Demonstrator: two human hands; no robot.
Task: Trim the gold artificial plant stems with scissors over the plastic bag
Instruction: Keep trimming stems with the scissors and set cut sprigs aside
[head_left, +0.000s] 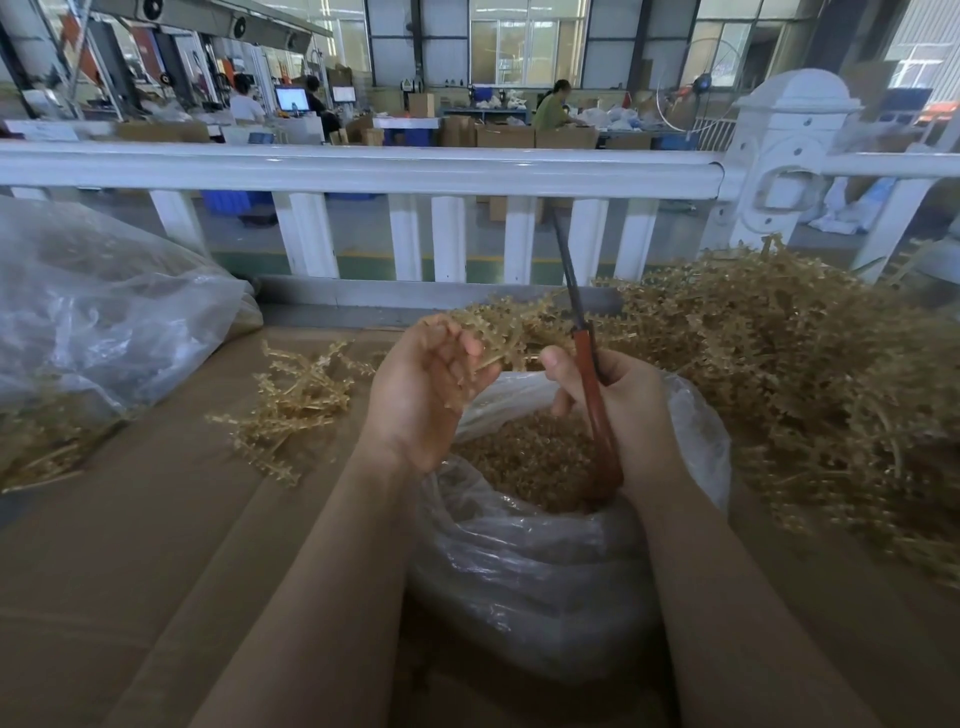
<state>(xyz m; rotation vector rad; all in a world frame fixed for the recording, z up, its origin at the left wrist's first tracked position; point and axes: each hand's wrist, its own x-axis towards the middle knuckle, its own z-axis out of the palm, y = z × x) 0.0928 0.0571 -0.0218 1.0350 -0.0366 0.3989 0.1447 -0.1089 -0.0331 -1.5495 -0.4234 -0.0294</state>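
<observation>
My left hand (423, 387) is raised palm-up over the clear plastic bag (524, 587), its curled fingers holding a gold plant stem (498, 332) that spreads to the right. My right hand (618, 402) grips red-handled scissors (589, 374), blades together and pointing up toward the railing, just right of the stem. The bag's open mouth shows gold trimmings (524, 457) inside, directly below both hands.
A large heap of gold stems (810, 379) fills the right side of the cardboard surface (156, 545). A smaller pile of stems (296, 400) lies left of my hands. Another clear bag (98, 312) sits far left. A white railing (363, 171) runs behind.
</observation>
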